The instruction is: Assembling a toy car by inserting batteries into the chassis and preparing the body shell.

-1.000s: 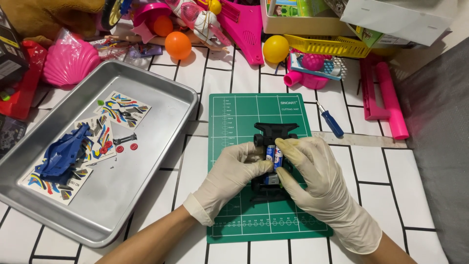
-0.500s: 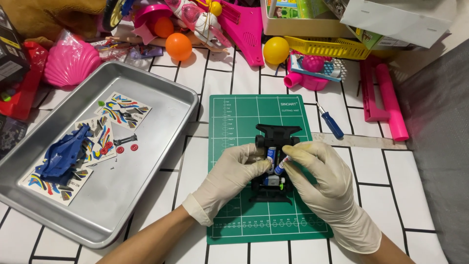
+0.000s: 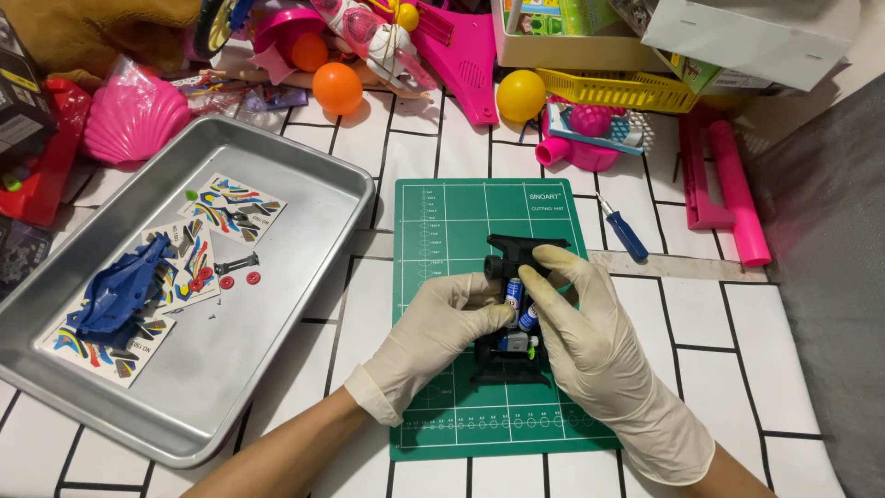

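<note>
Both my hands wear pale latex gloves and meet over a black toy car chassis (image 3: pixel 516 254) lying on a green cutting mat (image 3: pixel 442 221). My left hand (image 3: pixel 433 332) pinches a small blue and white battery (image 3: pixel 513 297) at the chassis' left side. My right hand (image 3: pixel 590 323) grips the chassis from the right, its fingers curled over the top. A second blue battery (image 3: pixel 528 318) sits in the chassis between my hands. Much of the chassis is hidden under my fingers.
A metal tray (image 3: pixel 277 350) on the left holds a blue car body (image 3: pixel 124 290), sticker sheets (image 3: pixel 230 205) and small red parts. A blue-handled screwdriver (image 3: pixel 625 231) lies right of the mat. Balls, a pink shell, pink plastic parts and a yellow basket (image 3: pixel 618 89) crowd the far edge.
My hands have shifted slightly on the chassis; the left fingers now pinch the battery closer to the chassis' middle. The tray and the toys stay where they were.
</note>
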